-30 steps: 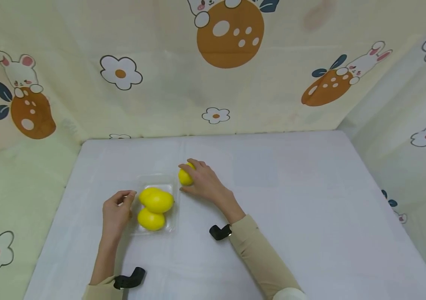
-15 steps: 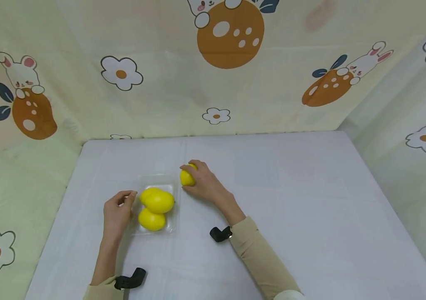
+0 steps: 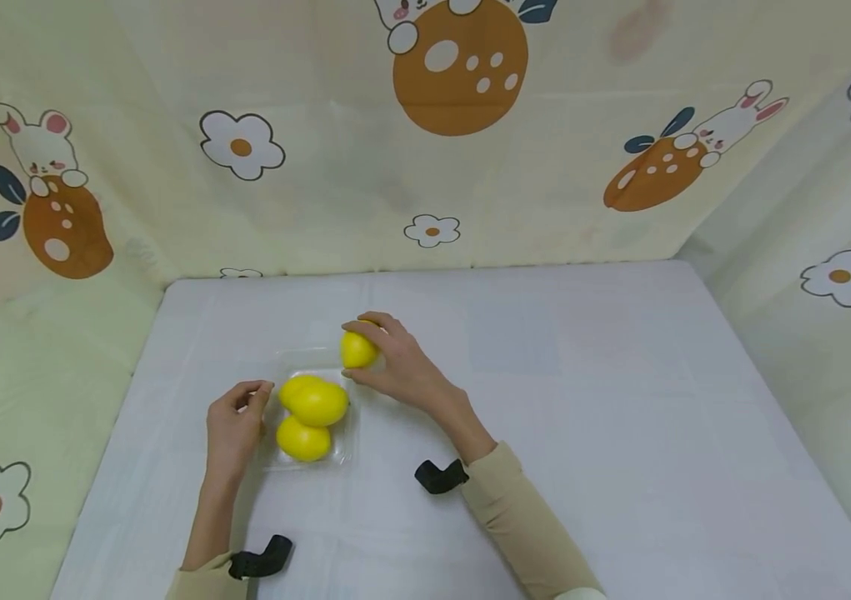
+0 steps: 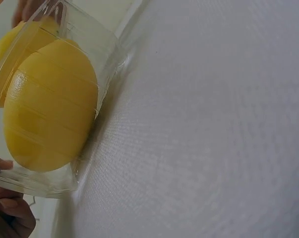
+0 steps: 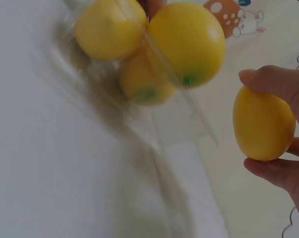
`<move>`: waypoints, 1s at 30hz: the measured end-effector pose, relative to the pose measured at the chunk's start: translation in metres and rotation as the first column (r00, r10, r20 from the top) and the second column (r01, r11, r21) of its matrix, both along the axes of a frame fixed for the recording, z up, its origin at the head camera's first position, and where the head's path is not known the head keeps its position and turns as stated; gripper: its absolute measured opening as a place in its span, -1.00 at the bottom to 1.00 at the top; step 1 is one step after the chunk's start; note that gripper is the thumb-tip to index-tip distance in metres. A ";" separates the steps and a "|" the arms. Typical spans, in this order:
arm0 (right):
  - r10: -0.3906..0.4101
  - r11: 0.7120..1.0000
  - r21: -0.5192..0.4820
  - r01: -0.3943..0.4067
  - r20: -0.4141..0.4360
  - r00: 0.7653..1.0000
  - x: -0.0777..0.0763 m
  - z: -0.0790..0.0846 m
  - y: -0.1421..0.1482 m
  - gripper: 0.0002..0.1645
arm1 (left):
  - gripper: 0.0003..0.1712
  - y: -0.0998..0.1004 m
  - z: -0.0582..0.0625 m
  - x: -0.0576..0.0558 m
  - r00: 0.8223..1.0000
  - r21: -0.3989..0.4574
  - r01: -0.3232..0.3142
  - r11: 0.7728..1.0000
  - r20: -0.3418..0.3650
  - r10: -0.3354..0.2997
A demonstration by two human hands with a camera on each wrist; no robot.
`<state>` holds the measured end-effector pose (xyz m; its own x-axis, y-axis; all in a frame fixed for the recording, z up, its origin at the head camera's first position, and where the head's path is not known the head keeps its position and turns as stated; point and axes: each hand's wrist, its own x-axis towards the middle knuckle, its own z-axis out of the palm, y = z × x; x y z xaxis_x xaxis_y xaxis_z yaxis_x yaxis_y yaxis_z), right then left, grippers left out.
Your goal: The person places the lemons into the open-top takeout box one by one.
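A clear plastic box (image 3: 297, 360) stands on the left half of the table with three yellow lemons (image 3: 322, 404) in it, two of them overlapping toward its far part. My left hand (image 3: 233, 425) pinches the box's left rim; in the left wrist view its fingertips (image 4: 19, 210) lie on both sides of that rim. Between thumb and fingers my right hand (image 3: 406, 367) holds another lemon (image 3: 355, 351) at the box's far right corner. The right wrist view shows this lemon (image 5: 263, 124) raised beside the clear wall (image 5: 181, 121), outside the lemons within.
A white cloth covers the table (image 3: 583, 417). Behind it hangs a pale curtain (image 3: 320, 225) printed with rabbits and flowers. Black curved mounts (image 3: 260, 557) stick out from both wrists.
My right hand has carried its lemon a little to the left, toward the box's far right corner. My left hand and the box stay where they were.
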<state>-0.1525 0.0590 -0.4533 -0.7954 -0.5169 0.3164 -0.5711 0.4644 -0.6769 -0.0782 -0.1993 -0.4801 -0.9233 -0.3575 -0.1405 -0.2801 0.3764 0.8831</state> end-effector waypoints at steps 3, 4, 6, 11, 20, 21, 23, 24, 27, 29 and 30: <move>0.056 0.997 -0.055 -0.055 0.025 0.998 0.001 0.004 -0.010 -0.31 | -0.63 0.000 -0.001 0.000 1.000 0.001 0.000 1.000 -0.002 0.000; 0.073 0.995 -0.064 -0.071 0.029 0.997 0.001 0.004 -0.014 -0.31 | -0.63 0.000 -0.002 0.000 1.000 -0.003 0.000 1.000 0.000 0.000; 0.106 0.992 -0.078 -0.104 0.033 0.994 0.001 0.004 -0.020 -0.31 | -0.62 0.000 -0.002 0.001 1.000 -0.004 -0.001 1.000 0.003 0.001; 0.140 0.988 -0.073 -0.133 0.090 0.986 0.002 0.002 -0.029 -0.31 | -0.60 0.000 -0.002 0.001 1.000 -0.005 0.002 1.000 0.005 -0.002; 0.110 0.992 0.049 -0.116 0.111 0.988 0.004 -0.003 -0.032 -0.43 | -0.58 0.000 -0.001 -0.001 1.000 0.000 0.020 1.000 0.017 -0.020; 0.110 0.992 0.052 -0.117 0.108 0.988 0.004 -0.003 -0.032 -0.44 | -0.58 0.000 -0.001 -0.001 1.000 0.002 0.022 1.000 0.017 -0.022; 0.104 0.992 0.058 -0.111 0.106 0.989 0.005 -0.003 -0.032 -0.46 | -0.58 0.000 0.000 -0.001 1.000 0.002 0.025 1.000 0.019 -0.025; 0.102 0.992 0.059 -0.108 0.104 0.989 0.005 -0.003 -0.031 -0.47 | -0.58 0.000 0.000 -0.002 0.999 0.003 0.026 1.000 0.019 -0.026; 0.099 0.993 0.052 -0.103 0.085 0.991 0.005 -0.002 -0.030 -0.48 | -0.59 0.000 0.000 -0.002 1.000 0.002 0.024 1.000 0.019 -0.024; 0.098 0.994 0.046 -0.101 0.067 0.993 0.007 -0.002 -0.027 -0.50 | -0.59 0.000 0.000 -0.002 1.000 -0.003 0.023 1.000 0.020 -0.023; 0.094 0.994 0.046 -0.097 0.058 0.994 0.008 -0.001 -0.024 -0.50 | -0.59 0.000 0.000 -0.001 0.999 -0.006 0.023 1.000 0.022 -0.023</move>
